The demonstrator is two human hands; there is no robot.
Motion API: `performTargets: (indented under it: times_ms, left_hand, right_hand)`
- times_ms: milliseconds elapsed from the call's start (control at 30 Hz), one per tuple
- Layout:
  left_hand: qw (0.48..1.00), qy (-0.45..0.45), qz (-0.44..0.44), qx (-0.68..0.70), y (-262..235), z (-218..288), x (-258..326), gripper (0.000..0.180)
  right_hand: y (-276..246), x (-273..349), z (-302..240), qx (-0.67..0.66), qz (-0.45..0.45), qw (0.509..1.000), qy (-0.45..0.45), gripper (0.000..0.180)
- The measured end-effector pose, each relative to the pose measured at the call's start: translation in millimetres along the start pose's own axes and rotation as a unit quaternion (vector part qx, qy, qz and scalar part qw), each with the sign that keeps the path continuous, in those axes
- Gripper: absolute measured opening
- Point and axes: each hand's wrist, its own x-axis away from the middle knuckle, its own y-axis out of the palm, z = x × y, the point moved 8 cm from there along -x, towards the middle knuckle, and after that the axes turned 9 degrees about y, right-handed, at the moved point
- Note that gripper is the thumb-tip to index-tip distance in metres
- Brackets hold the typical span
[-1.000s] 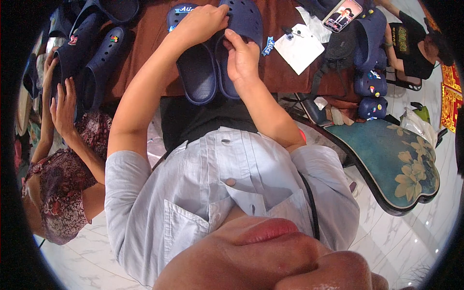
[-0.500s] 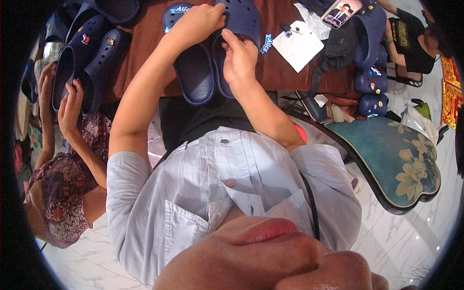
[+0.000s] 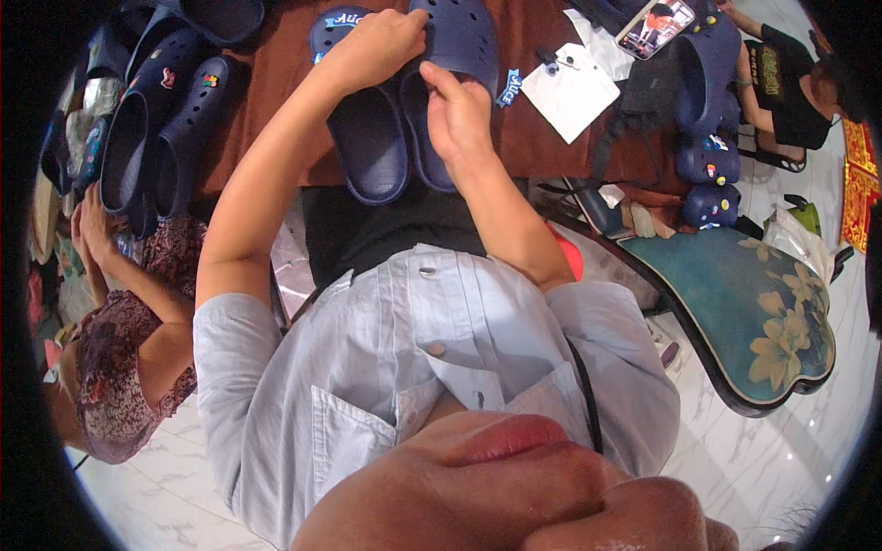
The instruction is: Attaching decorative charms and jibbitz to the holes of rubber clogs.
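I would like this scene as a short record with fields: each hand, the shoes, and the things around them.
Left hand: at the upper part of the right clog; grip cannot be seen clearly
Right hand: at the same clog's opening, fingers partly hidden
Left clog: navy, beside the right one, blue charm on its upper
Surface: brown cloth
Right of the pair: white sheet, phone with lit screen
Seat: teal cushion, pale flowers
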Motion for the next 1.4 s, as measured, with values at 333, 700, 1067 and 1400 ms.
performTargets:
  times_ms: [333, 700, 1067, 1400]
  left_hand:
    - [1.000, 0.003, 0.016, 0.003, -5.3, 6.1, -0.5, 0.024]
    - [0.998, 0.036, 0.016, 0.042, -6.6, 5.0, -1.9, 0.026]
    - [0.999, -0.012, 0.046, -0.010, -8.3, 4.7, 2.0, 0.031]
    - [0.984, 0.016, 0.167, -0.065, -57.5, 37.7, 10.2, 0.030]
  right_hand:
    - [3.3, -0.1, -1.6, 0.005, -0.018, 0.999, 0.029, 0.008]
    - [-2.2, -14.4, 12.6, -0.043, -0.055, 0.994, 0.079, 0.013]
    - [2.4, -6.2, -7.1, -0.043, -0.017, 0.999, 0.006, 0.018]
    - [11.6, 51.4, -42.8, 0.171, -0.096, 0.979, 0.048, 0.021]
